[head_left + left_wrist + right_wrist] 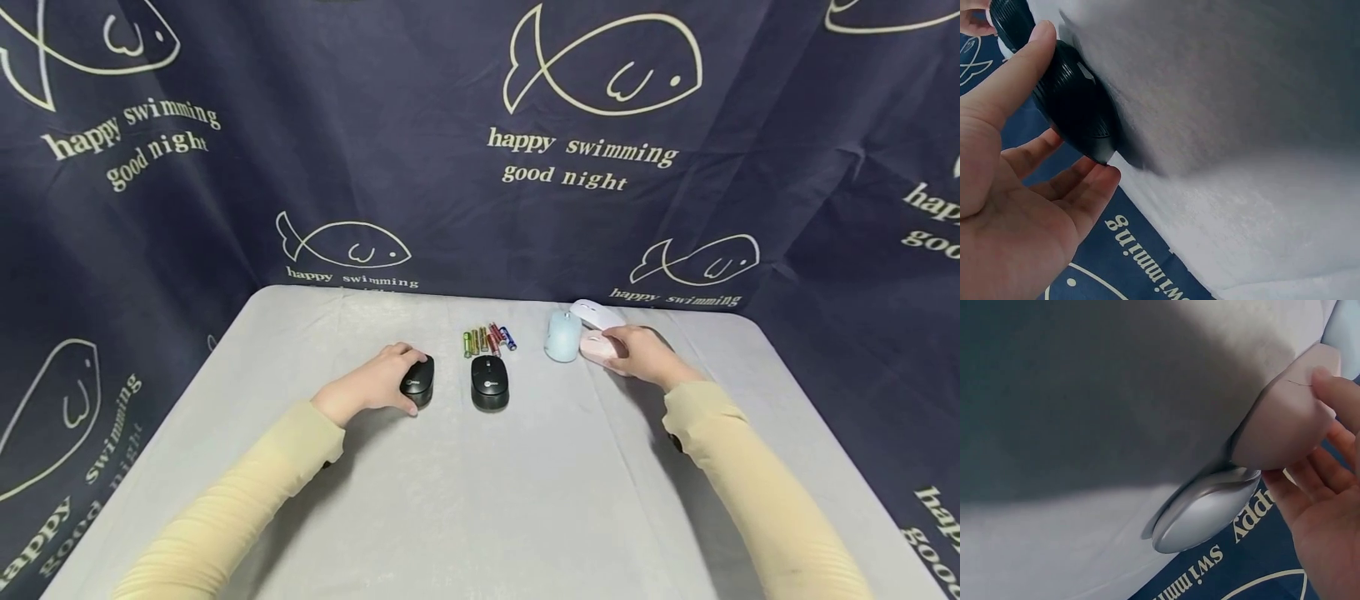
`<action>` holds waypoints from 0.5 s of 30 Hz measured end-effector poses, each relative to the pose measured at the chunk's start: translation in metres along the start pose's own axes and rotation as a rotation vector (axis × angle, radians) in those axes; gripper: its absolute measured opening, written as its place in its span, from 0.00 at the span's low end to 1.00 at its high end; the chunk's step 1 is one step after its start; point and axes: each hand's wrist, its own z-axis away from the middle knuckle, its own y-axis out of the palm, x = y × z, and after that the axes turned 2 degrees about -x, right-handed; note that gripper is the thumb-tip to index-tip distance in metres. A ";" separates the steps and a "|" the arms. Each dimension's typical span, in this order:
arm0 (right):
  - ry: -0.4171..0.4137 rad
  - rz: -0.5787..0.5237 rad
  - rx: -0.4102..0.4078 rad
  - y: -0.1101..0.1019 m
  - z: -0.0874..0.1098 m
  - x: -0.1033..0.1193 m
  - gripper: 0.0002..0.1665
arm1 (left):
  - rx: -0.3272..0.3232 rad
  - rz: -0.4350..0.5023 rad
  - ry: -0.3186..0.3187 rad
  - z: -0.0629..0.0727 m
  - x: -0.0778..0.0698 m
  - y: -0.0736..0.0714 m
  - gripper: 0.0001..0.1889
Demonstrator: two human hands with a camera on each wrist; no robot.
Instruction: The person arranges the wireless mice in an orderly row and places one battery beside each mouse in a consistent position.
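Note:
My left hand (pixel 378 379) grips a black computer mouse (pixel 420 383) at the left, thumb on its near side and fingers at its far side. In the left wrist view the thumb lies along this black mouse (pixel 1079 103). My right hand (pixel 648 357) holds a pink mouse (pixel 597 346) between thumb and fingers, as the right wrist view shows of the pink mouse (pixel 1285 415). Close behind it lies a white mouse (pixel 596 313), and a light blue mouse (pixel 562 337) is just left of the pink one.
A second black mouse (pixel 490 383) stands mid-table, between the hands. Behind it lie several small batteries (pixel 483 337), green, yellow, red and blue. The pale tabletop (pixel 480 500) ends at a dark blue fish-print curtain (pixel 450 167) along the back and sides.

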 end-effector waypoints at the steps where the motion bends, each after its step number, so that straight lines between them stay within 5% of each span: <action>1: 0.006 -0.002 -0.003 0.000 0.000 0.000 0.29 | 0.003 0.003 0.000 0.000 0.000 0.000 0.43; 15: 0.167 -0.005 -0.104 -0.006 0.010 0.033 0.28 | 0.016 0.021 -0.030 -0.004 0.002 0.001 0.44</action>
